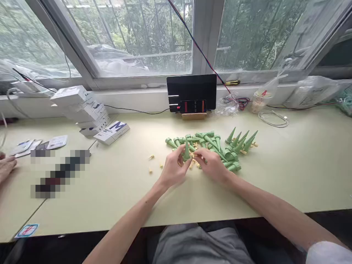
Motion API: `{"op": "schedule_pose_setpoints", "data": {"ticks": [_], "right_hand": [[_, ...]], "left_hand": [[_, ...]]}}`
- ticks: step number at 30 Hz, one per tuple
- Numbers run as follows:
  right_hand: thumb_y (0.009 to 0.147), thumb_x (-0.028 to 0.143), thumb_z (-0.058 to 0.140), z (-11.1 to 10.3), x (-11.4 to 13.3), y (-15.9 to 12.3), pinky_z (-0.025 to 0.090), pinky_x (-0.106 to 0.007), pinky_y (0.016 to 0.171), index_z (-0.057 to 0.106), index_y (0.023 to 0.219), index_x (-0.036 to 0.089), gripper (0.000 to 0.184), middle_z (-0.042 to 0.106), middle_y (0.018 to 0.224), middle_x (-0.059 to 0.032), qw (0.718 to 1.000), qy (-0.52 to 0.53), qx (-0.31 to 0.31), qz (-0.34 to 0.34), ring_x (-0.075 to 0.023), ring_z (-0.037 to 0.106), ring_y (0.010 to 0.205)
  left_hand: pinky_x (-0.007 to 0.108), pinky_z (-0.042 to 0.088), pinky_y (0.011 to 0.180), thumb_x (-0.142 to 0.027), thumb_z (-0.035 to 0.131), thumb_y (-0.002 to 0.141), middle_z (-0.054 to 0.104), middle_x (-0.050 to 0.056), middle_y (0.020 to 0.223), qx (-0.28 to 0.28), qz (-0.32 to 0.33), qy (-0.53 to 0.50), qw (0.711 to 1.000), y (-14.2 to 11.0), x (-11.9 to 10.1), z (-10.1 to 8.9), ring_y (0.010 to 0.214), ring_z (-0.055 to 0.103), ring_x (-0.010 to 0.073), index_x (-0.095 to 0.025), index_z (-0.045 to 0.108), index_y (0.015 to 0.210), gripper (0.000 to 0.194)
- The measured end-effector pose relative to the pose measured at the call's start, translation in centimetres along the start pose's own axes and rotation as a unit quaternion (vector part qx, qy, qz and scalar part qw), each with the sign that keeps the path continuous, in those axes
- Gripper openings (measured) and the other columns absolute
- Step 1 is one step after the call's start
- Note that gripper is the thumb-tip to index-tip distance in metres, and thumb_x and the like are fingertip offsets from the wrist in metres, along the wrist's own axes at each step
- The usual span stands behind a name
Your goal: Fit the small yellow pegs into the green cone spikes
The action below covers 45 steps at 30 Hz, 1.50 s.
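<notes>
My left hand (175,164) is closed round a green plastic spike (187,149), which stands point up between thumb and fingers. My right hand (213,164) is pinched close beside the spike's lower end, its fingertips on a small yellow plastic piece (192,156). Whether that piece touches the spike, I cannot tell. Behind and right of my hands lies a heap of green spikes (217,143) with ribbed caps, yellow pieces among them. Several spikes with yellow pieces fitted (243,141) stand point up at the heap's right. A few loose yellow pieces (161,165) lie left of my left hand.
A phone (193,106) showing a timer leans on a dark tablet (191,88) by the window. White boxes (89,110) are stacked at the left, with packets (57,142) nearby. Another person's hand (6,167) rests at the left edge. A coiled cable (272,119) lies back right.
</notes>
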State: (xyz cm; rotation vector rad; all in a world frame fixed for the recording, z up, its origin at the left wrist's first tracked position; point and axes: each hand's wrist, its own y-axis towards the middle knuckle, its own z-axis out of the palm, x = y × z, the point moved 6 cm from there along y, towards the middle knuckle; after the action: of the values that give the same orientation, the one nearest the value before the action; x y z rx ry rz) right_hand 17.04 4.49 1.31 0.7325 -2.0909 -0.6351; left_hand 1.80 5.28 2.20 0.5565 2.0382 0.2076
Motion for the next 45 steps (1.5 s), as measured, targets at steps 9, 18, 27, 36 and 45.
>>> {"op": "schedule_pose_setpoints", "data": {"ticks": [9,18,27,36,45], "right_hand": [[0.1,0.026,0.051,0.1,0.1,0.0,0.045,-0.026,0.061,0.061,0.09,0.019,0.016,0.069,0.079,-0.0042,0.999,-0.001,0.033,0.022,-0.0156,0.061,0.064],[0.104,0.032,0.045,0.0,0.1,0.0,0.04,-0.024,0.056,0.059,0.085,0.018,0.027,0.061,0.065,-0.0004,0.998,-0.013,0.048,0.027,-0.0123,0.051,0.054],[0.106,0.033,0.038,-0.1,0.4,0.0,0.03,-0.025,0.05,0.045,0.069,0.02,0.04,0.045,0.055,0.0034,0.998,-0.052,0.037,0.009,-0.01,0.036,0.047],[0.106,0.032,0.037,-0.2,0.3,0.1,0.026,-0.026,0.049,0.037,0.065,0.021,0.042,0.039,0.054,0.0041,0.998,-0.047,0.04,0.029,-0.0102,0.031,0.047],[0.102,0.03,0.05,-0.4,0.4,0.2,0.042,-0.025,0.057,0.06,0.099,0.019,0.015,0.063,0.087,-0.005,0.999,-0.005,0.026,0.042,-0.0141,0.056,0.066]], "left_hand": [[0.023,0.04,0.056,-0.025,0.06,0.086,0.062,0.002,0.089,0.018,-0.003,0.033,0.999,-0.2,0.2,0.2,0.059,0.042,0.0093,-0.019,0.056,0.131,0.046],[0.023,0.04,0.057,-0.024,0.059,0.087,0.063,0.002,0.091,0.022,0.014,0.023,0.999,-0.2,-0.5,0.2,0.06,0.043,0.0091,-0.021,0.054,0.132,0.045],[0.023,0.04,0.057,-0.023,0.059,0.087,0.064,0.002,0.092,0.028,0.013,0.023,0.999,-0.2,-0.6,0.3,0.06,0.041,0.0095,-0.021,0.055,0.132,0.045],[0.024,0.044,0.059,-0.025,0.059,0.088,0.064,0.002,0.093,0.026,0.005,0.023,0.999,-0.3,-0.6,0.4,0.06,0.044,0.0094,-0.023,0.053,0.134,0.047],[0.022,0.046,0.057,-0.027,0.06,0.088,0.062,0.002,0.092,-0.012,-0.022,0.007,1.0,0.1,-0.1,0.0,0.061,0.047,0.0093,-0.023,0.052,0.137,0.05]]}}
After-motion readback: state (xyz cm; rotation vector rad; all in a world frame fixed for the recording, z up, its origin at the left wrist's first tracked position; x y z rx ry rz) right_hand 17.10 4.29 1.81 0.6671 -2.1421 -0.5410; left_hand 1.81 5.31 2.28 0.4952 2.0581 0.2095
